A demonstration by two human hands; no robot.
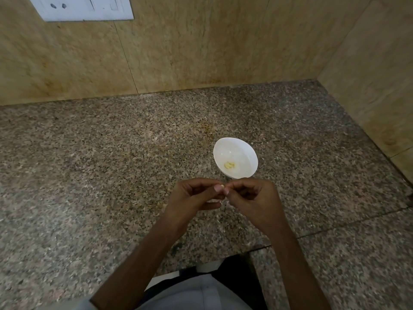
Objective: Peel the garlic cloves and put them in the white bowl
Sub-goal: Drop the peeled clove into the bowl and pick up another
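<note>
You are mid-peel: your left hand (192, 198) and right hand (252, 198) both pinch one small pale garlic clove (222, 186) above the speckled granite counter (111, 153), towards its front edge. The round white bowl (245, 151), just beyond, holds peeled yellowish cloves (229, 165). Next, I judge, strip the remaining skin, then reach forward and drop it in.

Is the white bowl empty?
No, a few peeled garlic cloves lie at the bottom of the white bowl.
</note>
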